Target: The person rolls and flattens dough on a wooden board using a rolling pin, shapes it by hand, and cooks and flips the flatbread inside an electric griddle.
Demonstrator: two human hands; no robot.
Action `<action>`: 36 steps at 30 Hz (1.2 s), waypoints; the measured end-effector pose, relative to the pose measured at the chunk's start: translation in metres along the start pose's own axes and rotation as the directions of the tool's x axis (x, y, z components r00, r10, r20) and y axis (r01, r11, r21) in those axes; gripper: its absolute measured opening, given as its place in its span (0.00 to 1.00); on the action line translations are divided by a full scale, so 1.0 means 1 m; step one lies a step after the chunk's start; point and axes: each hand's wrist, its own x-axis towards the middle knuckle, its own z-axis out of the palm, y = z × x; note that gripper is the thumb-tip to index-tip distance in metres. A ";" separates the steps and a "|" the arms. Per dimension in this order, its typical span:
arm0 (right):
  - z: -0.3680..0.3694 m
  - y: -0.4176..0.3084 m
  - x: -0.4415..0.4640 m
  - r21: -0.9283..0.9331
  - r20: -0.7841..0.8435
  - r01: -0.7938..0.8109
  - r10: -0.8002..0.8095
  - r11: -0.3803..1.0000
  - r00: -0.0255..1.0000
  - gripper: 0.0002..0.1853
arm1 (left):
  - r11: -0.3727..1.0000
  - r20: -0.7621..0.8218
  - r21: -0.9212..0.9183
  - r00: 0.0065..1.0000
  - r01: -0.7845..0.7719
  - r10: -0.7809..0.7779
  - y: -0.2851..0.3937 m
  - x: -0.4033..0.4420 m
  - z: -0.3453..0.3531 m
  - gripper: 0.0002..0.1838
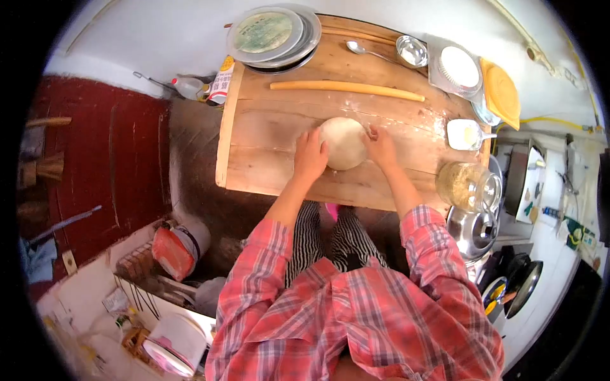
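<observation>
A round, flat, pale piece of dough (pixel 344 145) lies on the wooden table (pixel 254 140), near its front edge. My left hand (pixel 311 155) rests against the dough's left edge, fingers together and pointing away from me. On the other side, my right hand (pixel 380 147) touches the right edge with its fingers bent and the thumb side toward the dough. Neither hand is lifting it. Beyond the dough lies a long wooden rolling pin (pixel 347 89), and traces of flour show between them.
Stacked lidded pans (pixel 270 37) stand at the back left. Along the right are a metal bowl (pixel 412 51), a white container (pixel 460 67), a yellow lid (pixel 500 93), a white scoop (pixel 464 134) and a glass jar (pixel 459 184). A spoon (pixel 357 47) lies at the back.
</observation>
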 end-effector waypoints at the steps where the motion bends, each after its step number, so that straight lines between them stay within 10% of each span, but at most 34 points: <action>1: 0.005 -0.005 0.004 -0.002 -0.003 -0.019 0.019 1.000 1.000 0.26 | 1.000 0.020 -0.002 1.000 -0.002 0.002 -0.006 0.014 0.008 0.23; 7: 0.003 -0.025 0.021 -0.146 0.163 -0.228 0.250 0.963 0.954 0.39 | 0.987 0.150 0.012 0.975 0.163 -0.163 -0.011 0.059 0.026 0.31; 10: -0.011 -0.029 0.018 -0.007 0.521 -0.452 0.389 0.892 0.760 0.37 | 0.956 0.353 0.014 0.893 0.293 -0.279 -0.004 0.068 0.010 0.36; 12: -0.011 -0.019 -0.010 -0.250 0.156 0.241 -0.206 0.938 0.966 0.30 | 0.983 0.406 0.061 0.895 0.175 -0.185 -0.001 0.059 0.000 0.34; 13: -0.022 -0.028 -0.019 -0.165 0.202 0.283 -0.248 0.945 0.947 0.26 | 0.992 0.272 0.086 0.960 -0.089 0.062 -0.003 0.043 -0.003 0.33; 18: -0.034 -0.013 -0.009 0.294 0.406 -0.078 -0.050 0.953 0.913 0.23 | 0.978 0.398 -0.150 0.914 0.147 -0.076 0.014 0.023 -0.018 0.40; 20: -0.042 -0.027 0.021 0.450 0.434 -0.066 -0.154 0.890 0.888 0.25 | 0.664 0.317 -0.665 0.934 0.343 -0.165 0.028 0.028 -0.022 0.42; 24: -0.045 -0.027 0.099 -0.113 0.058 0.349 -0.345 0.930 0.937 0.24 | 0.235 0.489 -0.710 0.705 0.664 -0.513 -0.032 0.045 0.024 0.34; 27: -0.046 -0.015 0.135 -0.462 -0.013 0.443 -0.505 0.769 0.863 0.22 | 0.271 0.434 -0.707 0.703 0.654 -0.564 -0.003 0.044 0.025 0.30; 36: -0.057 0.017 0.074 -0.295 0.144 0.419 -0.394 0.859 0.908 0.19 | 0.051 0.695 -0.637 0.601 0.769 -0.394 0.034 -0.087 0.066 0.21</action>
